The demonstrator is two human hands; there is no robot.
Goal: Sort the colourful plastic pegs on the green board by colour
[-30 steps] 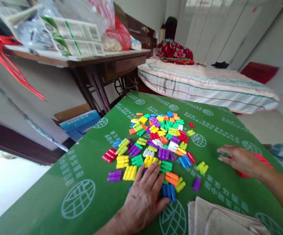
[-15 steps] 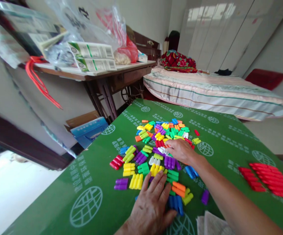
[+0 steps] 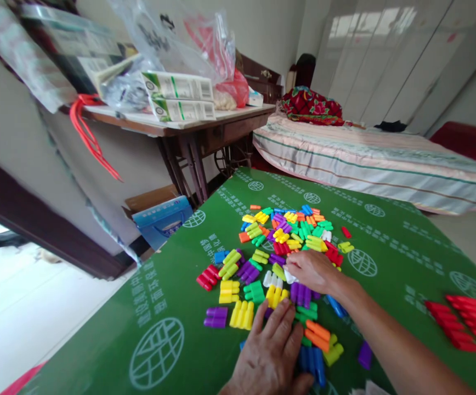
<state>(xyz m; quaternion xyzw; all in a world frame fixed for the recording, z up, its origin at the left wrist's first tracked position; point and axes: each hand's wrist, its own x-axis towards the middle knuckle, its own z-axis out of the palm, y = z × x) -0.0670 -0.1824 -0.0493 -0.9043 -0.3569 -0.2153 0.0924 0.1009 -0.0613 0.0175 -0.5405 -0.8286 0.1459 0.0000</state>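
Observation:
Many small plastic pieces, shaped like rounded tubes or caps lying side by side in short rows, are spread over a green table. My left hand lies flat with fingers spread, its fingertips at a yellow piece. Blue pieces and orange pieces lie by its thumb side. My right hand reaches into the middle of the spread, fingers curled together on a white piece that they partly cover. Purple pieces lie just below that hand.
Long rows of red pieces lie at the right of the table. A side table with boxes and plastic bags stands behind left. A bed stands beyond the green table, and a blue box sits on the left.
My right hand has drawn nearer to me, and the white piece has shifted with it. The left hand stays flat in its place. The whole view has swung slightly left.

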